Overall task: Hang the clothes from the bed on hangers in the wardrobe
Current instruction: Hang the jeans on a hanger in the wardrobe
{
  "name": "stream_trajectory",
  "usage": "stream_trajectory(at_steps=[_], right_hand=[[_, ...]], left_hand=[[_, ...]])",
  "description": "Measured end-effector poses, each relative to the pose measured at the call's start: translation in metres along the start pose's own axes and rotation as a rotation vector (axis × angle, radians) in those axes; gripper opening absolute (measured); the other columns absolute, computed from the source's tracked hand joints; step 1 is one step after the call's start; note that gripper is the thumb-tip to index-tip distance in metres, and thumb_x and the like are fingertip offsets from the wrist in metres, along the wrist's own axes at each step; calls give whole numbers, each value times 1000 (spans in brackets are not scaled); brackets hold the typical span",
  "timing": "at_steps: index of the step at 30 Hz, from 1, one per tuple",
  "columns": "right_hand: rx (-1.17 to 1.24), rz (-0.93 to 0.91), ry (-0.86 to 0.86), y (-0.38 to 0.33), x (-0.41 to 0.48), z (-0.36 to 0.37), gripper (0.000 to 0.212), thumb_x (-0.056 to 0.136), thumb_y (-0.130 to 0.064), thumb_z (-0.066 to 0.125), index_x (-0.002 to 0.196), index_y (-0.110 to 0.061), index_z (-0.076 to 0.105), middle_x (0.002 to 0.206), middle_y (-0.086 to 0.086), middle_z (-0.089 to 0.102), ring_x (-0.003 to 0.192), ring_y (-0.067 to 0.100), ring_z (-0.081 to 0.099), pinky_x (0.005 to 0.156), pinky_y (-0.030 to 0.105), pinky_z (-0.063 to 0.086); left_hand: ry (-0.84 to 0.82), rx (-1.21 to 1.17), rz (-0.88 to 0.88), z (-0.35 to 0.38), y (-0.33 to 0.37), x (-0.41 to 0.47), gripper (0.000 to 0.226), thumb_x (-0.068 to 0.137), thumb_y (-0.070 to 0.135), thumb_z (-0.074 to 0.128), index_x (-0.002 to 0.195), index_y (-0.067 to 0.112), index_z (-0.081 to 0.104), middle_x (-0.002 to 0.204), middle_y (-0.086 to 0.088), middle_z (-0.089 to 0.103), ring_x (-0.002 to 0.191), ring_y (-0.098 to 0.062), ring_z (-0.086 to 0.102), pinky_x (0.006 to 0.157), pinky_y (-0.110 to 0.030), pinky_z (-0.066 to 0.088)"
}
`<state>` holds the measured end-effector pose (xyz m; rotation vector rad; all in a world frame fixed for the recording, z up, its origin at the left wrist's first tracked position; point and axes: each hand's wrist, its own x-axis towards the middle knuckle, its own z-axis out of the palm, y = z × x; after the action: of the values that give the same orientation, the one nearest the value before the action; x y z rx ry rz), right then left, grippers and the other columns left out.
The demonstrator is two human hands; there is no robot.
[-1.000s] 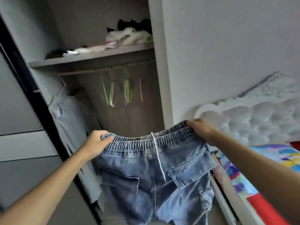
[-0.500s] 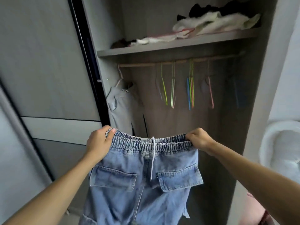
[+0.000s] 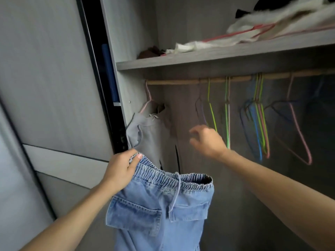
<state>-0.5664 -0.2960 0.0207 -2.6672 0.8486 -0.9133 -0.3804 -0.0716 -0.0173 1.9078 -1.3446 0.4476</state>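
Light-blue denim trousers (image 3: 159, 211) with an elastic waistband and a drawstring hang from my left hand (image 3: 121, 171), which grips the waistband's left end. My right hand (image 3: 206, 140) is empty, fingers apart, raised in front of the yellow-green wire hanger (image 3: 212, 113) on the wooden wardrobe rail (image 3: 181, 81). Several more thin coloured hangers, green (image 3: 226, 113), blue (image 3: 256, 131) and pink (image 3: 299, 134), hang empty along the rail to the right.
A grey garment (image 3: 150, 131) hangs on a pink hanger at the rail's left end. The grey shelf (image 3: 199, 57) above holds crumpled white and dark clothes. The sliding wardrobe door (image 3: 50, 87) stands to the left.
My right hand has let go of the waistband and risen toward the hangers. The trousers now hang from my left hand alone, and the view has moved closer to the wardrobe.
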Motion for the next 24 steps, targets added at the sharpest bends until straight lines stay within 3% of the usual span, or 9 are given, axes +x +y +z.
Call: stream_trajectory(at_steps=[3, 7, 10, 13, 15, 18, 21, 24], right_hand=[[13, 96, 203, -3, 64, -9, 52, 88, -28, 60, 133, -6, 48, 129, 18, 51, 123, 37, 46, 97, 39, 41], [12, 375, 103, 20, 133, 10, 62, 89, -35, 63, 134, 2, 41, 132, 23, 51, 123, 37, 50, 95, 36, 44], [157, 473, 135, 32, 167, 26, 43, 91, -27, 60, 123, 0, 54, 124, 17, 60, 114, 32, 58, 91, 32, 46], [405, 596, 284, 33, 193, 30, 27, 92, -19, 58, 111, 1, 60, 117, 18, 64, 103, 31, 62, 89, 41, 50], [459, 610, 401, 31, 205, 30, 28, 91, -18, 60, 107, 5, 66, 109, 18, 68, 95, 29, 63, 85, 43, 51], [517, 579, 518, 23, 212, 26, 20, 91, -16, 62, 105, -4, 70, 101, 16, 68, 93, 26, 61, 80, 34, 49], [529, 541, 525, 20, 205, 22, 21, 90, -27, 63, 105, -14, 70, 86, 7, 64, 75, 21, 56, 68, 32, 45], [495, 568, 513, 23, 196, 16, 26, 90, -36, 62, 106, -17, 70, 80, 4, 61, 65, 20, 49, 58, 31, 40]], left_hand=[[-24, -26, 16, 15, -21, 18, 50, 89, 56, 33, 77, 15, 58, 62, -1, 60, 61, -20, 60, 63, -42, 49], [-51, -63, 55, 30, -52, 39, 51, 90, 57, 33, 75, 14, 57, 64, 1, 60, 63, -17, 60, 62, -43, 48], [-83, -110, 92, 37, -76, 58, 49, 91, 57, 34, 73, 16, 54, 63, 1, 58, 63, -16, 59, 62, -43, 47], [-107, -164, 125, 41, -94, 78, 48, 91, 56, 35, 72, 15, 51, 61, 0, 55, 60, -17, 57, 61, -44, 46], [-120, -206, 137, 45, -103, 89, 48, 91, 56, 35, 71, 15, 50, 58, 0, 52, 57, -17, 54, 60, -43, 46], [-145, -250, 173, 53, -112, 99, 48, 90, 57, 35, 72, 16, 51, 57, 2, 50, 55, -16, 53, 57, -40, 45], [-164, -306, 199, 63, -115, 107, 45, 91, 53, 38, 71, 14, 51, 53, 4, 46, 50, -8, 47, 56, -36, 42], [-188, -349, 248, 71, -112, 114, 41, 92, 50, 40, 70, 17, 52, 57, 4, 52, 56, -9, 54, 59, -35, 45]])
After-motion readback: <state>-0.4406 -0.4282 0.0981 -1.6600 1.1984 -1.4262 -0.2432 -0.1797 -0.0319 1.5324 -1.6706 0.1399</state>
